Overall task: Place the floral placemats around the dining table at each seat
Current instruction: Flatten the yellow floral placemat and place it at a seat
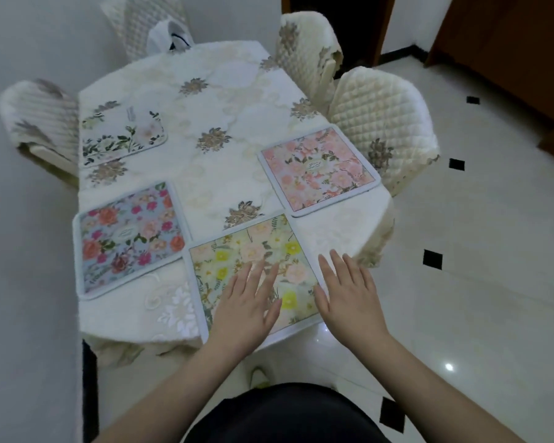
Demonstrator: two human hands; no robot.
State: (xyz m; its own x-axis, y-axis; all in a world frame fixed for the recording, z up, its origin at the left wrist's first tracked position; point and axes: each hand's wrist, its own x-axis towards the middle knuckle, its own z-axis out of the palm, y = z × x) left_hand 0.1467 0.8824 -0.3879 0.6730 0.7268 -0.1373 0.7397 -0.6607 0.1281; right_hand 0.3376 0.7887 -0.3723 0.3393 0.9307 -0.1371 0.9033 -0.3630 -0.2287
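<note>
Four floral placemats lay on the dining table [224, 129], which wore a cream tablecloth stitched with brown flowers. Nearest the camera was the yellow placemat [237, 251], set at the near end of the table and turned at an angle, its near corner reaching right to the table's edge, maybe a touch over it. The left hand [250, 302] was flat on that mat, fingers straight and spread, palm down, gripping nothing. The right hand [346, 292] sat just beside the mat's right edge, fingers straight and released too, thumb at the mat's border, fingertips over bare tablecloth; whether it was truly pressing down, I could not tell.

On the left side, close to the yellow one's corner, lay the blue placemat [128, 238] with red and orange blooms, flat and tilted. Further up that same side was the white placemat [122, 135] with green leaves, near the table's left edge. Across on the right lay the pink placemat [320, 171], flat, just in front of a quilted chair [384, 123].

More covered chairs stood around: one on the left [36, 116], one at the far right corner [304, 46], another at the far end [141, 20]. A white bag [170, 36] sat at the table's far edge. The tiled floor [477, 251] shone pale with small black diamonds
</note>
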